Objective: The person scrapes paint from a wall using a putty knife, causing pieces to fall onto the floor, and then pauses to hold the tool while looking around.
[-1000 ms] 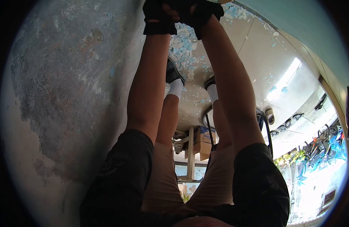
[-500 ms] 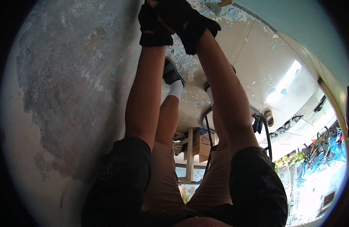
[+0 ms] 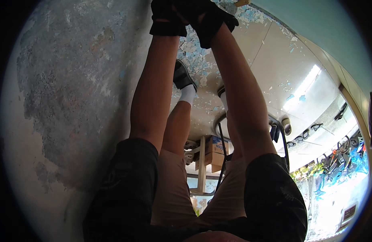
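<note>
- Nearest the camera: black short sleeves and beige shorts. Both bare arms run up to the top edge of the view.
- Left hand, in a black fingerless glove, is pressed against the right hand, gloved the same. Both are cut off by the top edge, so I cannot tell whether either is closed on anything or lies slack.
- A tan scrap sits just beside the right hand; too little of it shows to identify.
- Loose blue paint flakes lie on the beige tiled floor, directly under the hands and spreading toward the feet.
- Judgement: the flakes look thin, light and brittle. They would likely crumble if pinched, so a lifted edge is the place to take hold.
- Black shoe with a white sock stands on the floor among the flakes.
- Farther off: a cardboard box against a pale wooden post, with a black metal frame near them.
- Farthest: bicycles in bright daylight.
- Against half a second ago: both hands sit higher and are more cropped. The arms have shifted slightly; the feet have barely moved.
</note>
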Demonstrator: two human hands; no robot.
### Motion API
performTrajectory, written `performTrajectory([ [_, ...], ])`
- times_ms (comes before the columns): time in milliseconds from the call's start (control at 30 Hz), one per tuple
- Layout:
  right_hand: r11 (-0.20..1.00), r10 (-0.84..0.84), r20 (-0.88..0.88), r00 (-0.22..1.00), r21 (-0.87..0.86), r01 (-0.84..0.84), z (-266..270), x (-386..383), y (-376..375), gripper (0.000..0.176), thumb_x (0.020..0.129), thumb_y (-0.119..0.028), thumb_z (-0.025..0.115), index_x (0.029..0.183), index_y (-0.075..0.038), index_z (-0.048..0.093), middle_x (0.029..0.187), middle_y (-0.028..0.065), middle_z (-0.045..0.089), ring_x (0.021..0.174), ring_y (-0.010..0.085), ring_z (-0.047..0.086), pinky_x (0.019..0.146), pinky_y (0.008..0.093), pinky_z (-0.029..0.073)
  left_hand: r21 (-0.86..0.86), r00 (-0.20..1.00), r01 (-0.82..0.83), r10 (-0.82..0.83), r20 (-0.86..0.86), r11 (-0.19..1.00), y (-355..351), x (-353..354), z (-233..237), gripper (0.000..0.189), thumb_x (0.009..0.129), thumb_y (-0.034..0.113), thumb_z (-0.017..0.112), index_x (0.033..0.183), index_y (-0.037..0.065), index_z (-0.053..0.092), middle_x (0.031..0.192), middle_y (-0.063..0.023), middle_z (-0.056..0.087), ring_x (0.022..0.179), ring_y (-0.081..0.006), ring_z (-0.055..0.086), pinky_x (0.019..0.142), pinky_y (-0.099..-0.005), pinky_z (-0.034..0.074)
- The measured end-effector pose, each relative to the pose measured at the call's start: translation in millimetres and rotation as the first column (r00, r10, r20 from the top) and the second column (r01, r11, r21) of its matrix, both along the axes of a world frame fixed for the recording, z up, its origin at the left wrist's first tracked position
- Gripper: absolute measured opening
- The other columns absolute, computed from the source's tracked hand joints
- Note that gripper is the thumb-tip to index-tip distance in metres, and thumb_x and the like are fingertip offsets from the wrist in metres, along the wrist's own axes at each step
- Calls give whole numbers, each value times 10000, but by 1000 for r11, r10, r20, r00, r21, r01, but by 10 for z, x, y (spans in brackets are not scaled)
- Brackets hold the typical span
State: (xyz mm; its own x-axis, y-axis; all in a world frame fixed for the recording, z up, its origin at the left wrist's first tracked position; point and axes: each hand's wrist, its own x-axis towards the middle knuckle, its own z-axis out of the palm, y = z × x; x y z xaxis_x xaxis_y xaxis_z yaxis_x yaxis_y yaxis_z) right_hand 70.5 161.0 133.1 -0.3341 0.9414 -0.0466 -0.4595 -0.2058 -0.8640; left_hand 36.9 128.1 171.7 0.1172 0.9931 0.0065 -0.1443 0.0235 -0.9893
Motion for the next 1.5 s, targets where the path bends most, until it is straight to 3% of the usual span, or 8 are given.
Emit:
performTrajectory([
  [67, 972, -223, -390, 893, -164, 171, -30, -56, -19, 137, 934, -125, 491, 962, -30, 585, 918, 53, 599, 906, 176, 577, 789, 262, 445, -119, 813, -19, -54, -580, 993, -10, 33, 251, 168, 933, 200, 457, 943, 60, 549, 853, -42, 563, 796, -175, 567, 681, -268, 485],
  [233, 887, 13, 493, 870, 395, -238, 308, 291, 205, 172, 940, -147, 479, 990, -21, 584, 929, 81, 600, 916, 196, 582, 792, 267, 449, -86, 318, 74, -106, -942, 993, 49, -278, -386, 196, 939, 228, 450, 969, 64, 553, 854, -34, 578, 773, -168, 577, 674, -268, 493],
  [500, 911, 6, 562, 827, 339, -237, 904, 444, 75, 185, 942, -216, 481, 937, -53, 567, 881, 69, 584, 857, 210, 583, 751, 300, 474, -148, 181, 29, -150, -972, 989, -95, -186, -115, 243, 949, 272, 439, 1011, 70, 558, 856, -20, 603, 735, -157, 592, 662, -268, 505],
  [700, 676, 482, -226, 847, -519, -523, 260, 816, -197, 179, 813, -151, 608, 956, -43, 618, 1067, 93, 619, 1014, 193, 596, 761, 256, 520, -370, -314, -13, -355, -880, 929, -249, -191, -795, 279, 956, 306, 431, 1043, 75, 562, 858, -9, 621, 707, -149, 603, 653, -267, 514],
  [800, 929, 366, 100, 925, 15, -369, 254, 643, -444, 268, 887, -226, 568, 1130, -114, 551, 724, -15, 523, 566, 90, 448, 484, 218, 368, -442, -656, -129, -411, -633, 888, -450, -172, -470, 298, 960, 322, 427, 1058, 77, 563, 858, -4, 630, 692, -145, 609, 649, -267, 518],
  [1033, 574, 267, -614, 743, -518, -634, 73, 615, -318, 208, 842, -85, 562, 1047, -114, 551, 733, -5, 565, 508, 74, 480, 427, 229, 380, -313, 331, 158, -349, -877, 937, -489, -201, -642, 247, 919, 264, 505, 1052, 68, 572, 998, -72, 615, 962, -199, 582, 797, -339, 501],
  [1133, 345, 276, -856, 437, -336, -876, -127, 753, -43, 130, 925, -226, 512, 934, -103, 551, 857, 30, 579, 788, 181, 567, 715, 311, 471, 107, 343, 463, -66, -937, 880, -203, -99, -760, 231, 922, 384, 480, 993, 185, 574, 728, 50, 558, 612, -159, 515, 485, -319, 411],
  [1500, 558, 282, -627, 726, -508, -656, -492, 675, -136, 165, 862, -116, 548, 1023, -91, 573, 818, -5, 589, 613, 99, 540, 508, 252, 416, 166, 142, 468, 112, -984, 868, -290, -344, -1841, 244, 899, 401, 460, 931, 211, 612, 693, -6, 533, 529, -148, 525, 428, -304, 428],
])
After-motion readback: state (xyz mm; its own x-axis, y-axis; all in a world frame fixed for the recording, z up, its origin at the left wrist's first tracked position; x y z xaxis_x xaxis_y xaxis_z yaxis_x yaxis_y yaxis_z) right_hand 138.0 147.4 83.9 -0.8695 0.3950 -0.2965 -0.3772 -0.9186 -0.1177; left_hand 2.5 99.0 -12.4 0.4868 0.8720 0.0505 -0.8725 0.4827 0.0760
